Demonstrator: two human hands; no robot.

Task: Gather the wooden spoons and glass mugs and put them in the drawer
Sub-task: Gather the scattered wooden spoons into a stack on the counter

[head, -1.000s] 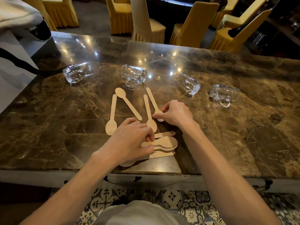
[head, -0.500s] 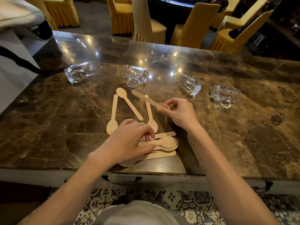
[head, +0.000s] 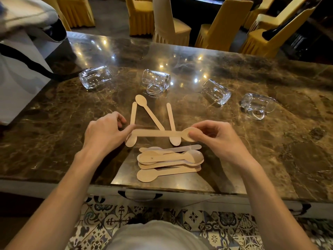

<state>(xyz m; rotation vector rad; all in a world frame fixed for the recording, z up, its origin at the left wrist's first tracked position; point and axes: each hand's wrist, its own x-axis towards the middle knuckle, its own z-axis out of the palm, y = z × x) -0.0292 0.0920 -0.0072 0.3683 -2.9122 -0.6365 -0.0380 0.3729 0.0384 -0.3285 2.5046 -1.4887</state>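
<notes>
I'm holding a spoon (head: 158,133) level just beyond the stack (head: 169,159), right hand (head: 216,139) pinching its bowl, left hand (head: 102,132) pinching the handle tip, crosswise to match the stack's lie. Three loose spoons (head: 149,112), then four tipped mugs (head: 155,81), wait farther beyond; drawer (head: 140,195) closed below.

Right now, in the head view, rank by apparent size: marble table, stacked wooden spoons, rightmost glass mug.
1. marble table
2. stack of wooden spoons, though it lies nearer the camera
3. rightmost glass mug
</notes>
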